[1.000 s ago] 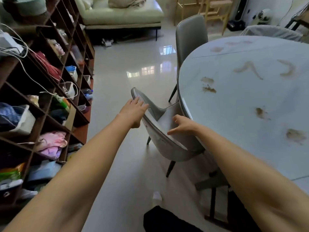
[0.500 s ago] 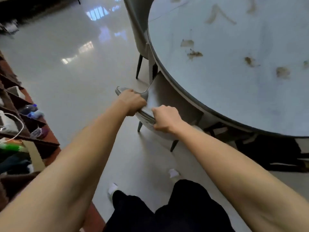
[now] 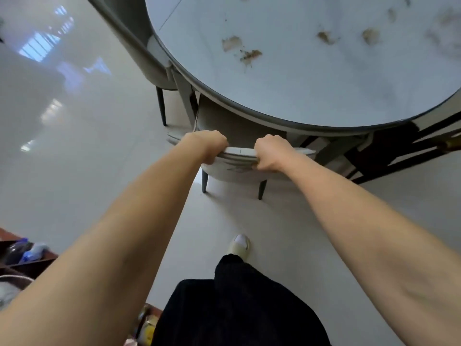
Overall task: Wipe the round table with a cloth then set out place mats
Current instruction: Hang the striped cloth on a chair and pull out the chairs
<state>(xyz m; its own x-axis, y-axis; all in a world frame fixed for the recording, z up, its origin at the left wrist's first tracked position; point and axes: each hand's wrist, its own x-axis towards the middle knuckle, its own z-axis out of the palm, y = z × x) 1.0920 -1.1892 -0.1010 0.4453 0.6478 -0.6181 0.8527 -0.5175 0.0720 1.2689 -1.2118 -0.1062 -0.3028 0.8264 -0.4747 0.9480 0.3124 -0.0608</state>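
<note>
Both your hands are clamped on the curved top rail of the grey upholstered chair (image 3: pixel 239 158), which stands tucked partly under the edge of the round, pale marble-look worktop (image 3: pixel 311 78). Your left hand (image 3: pixel 207 146) curls over the rail toward its left end; your right hand (image 3: pixel 270 152) grips it just to the right, with a short bare stretch of rail between the two. Both arms reach straight out from you, bare to the elbow.

The worktop fills the upper right of the view, rimmed by a dark edge band. Brown smears and crumbs (image 3: pixel 243 49) are scattered over its surface, several more toward the far right. A second grey chair (image 3: pixel 139 43) sits against the worktop's left side, its dark leg touching the glossy white tiled floor (image 3: pixel 74 146).

Below you, black trousers (image 3: pixel 237 308) and one pale shoe (image 3: pixel 239 244) show on the floor just behind the chair. At the lower left, the corner of a dark wooden shelf (image 3: pixel 22 260) holds some blurred items.
</note>
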